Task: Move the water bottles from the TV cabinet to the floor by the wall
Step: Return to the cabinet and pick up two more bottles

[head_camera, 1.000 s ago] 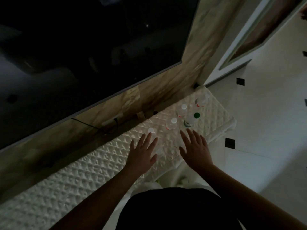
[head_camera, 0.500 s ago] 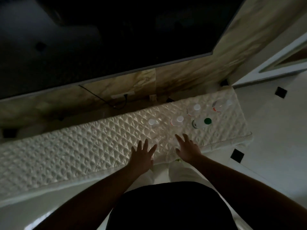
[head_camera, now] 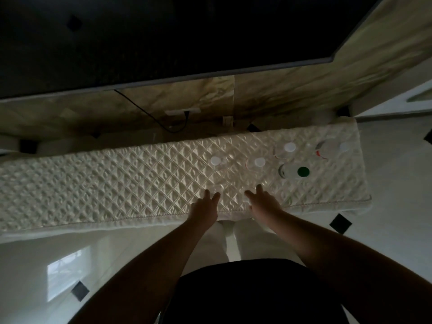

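At the frame's centre, the left hand (head_camera: 203,209) and right hand (head_camera: 263,203) have drawn back to the TV cabinet (head_camera: 93,183) edge—fingers spread, holding nothing—while the water bottles (head_camera: 259,163) stand untouched upper right, so none is lifted yet.

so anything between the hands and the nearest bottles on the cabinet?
Nothing visible. Only bare quilted cover lies between the left hand, the right hand and the two nearest white-capped bottles. The green-capped bottle stands further right.
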The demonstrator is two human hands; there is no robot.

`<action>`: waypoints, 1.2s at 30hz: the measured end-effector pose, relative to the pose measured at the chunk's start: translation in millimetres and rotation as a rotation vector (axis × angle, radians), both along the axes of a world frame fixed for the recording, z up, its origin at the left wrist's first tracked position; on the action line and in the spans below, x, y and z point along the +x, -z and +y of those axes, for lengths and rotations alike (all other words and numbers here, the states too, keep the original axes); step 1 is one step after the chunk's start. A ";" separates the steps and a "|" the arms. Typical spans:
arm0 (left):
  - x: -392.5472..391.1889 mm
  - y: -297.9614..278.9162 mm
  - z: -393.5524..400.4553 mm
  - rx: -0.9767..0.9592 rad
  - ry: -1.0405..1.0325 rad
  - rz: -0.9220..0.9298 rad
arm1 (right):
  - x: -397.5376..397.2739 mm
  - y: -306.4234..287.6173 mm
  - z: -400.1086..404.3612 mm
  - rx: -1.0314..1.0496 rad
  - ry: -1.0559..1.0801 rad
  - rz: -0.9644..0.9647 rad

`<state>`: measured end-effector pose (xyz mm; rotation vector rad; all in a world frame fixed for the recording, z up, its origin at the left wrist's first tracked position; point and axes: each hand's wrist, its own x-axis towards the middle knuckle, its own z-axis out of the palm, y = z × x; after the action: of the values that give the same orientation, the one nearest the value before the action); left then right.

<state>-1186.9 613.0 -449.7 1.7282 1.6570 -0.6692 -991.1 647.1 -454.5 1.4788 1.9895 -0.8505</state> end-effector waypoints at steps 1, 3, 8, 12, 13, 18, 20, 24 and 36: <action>0.3 3.0 -0.7 0.002 -0.020 -0.012 | -1.4 0.1 -0.1 0.020 -0.018 -0.011; 1.2 7.6 -2.0 -0.002 -0.040 -0.032 | -4.7 -0.4 0.8 0.044 -0.045 -0.026; 1.8 9.2 -3.2 0.003 -0.014 -0.020 | -2.8 -6.4 5.3 -0.035 -0.072 -0.068; -3.4 2.5 -3.6 0.034 -0.008 0.034 | 11.3 -11.9 9.3 -0.052 -0.031 -0.035; -5.5 0.3 -2.8 0.054 -0.028 0.025 | 16.3 -13.9 9.9 -0.039 -0.018 -0.008; -16.1 -20.4 -1.1 0.141 -0.154 -0.083 | 38.1 -37.7 10.7 0.041 0.026 0.163; -23.7 -34.3 -3.1 0.155 -0.158 -0.143 | 43.8 -51.4 10.1 0.074 -0.027 0.217; -41.2 -75.5 -10.1 0.140 -0.215 -0.276 | 48.9 -85.9 8.4 0.164 -0.136 0.266; -47.3 -193.1 -63.8 0.618 -0.671 -0.300 | -8.0 -162.8 23.1 0.282 -0.363 0.374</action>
<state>-1234.1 549.2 -256.6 1.3858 2.1676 0.4337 -999.2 670.2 -291.8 1.0936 2.6448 -0.7503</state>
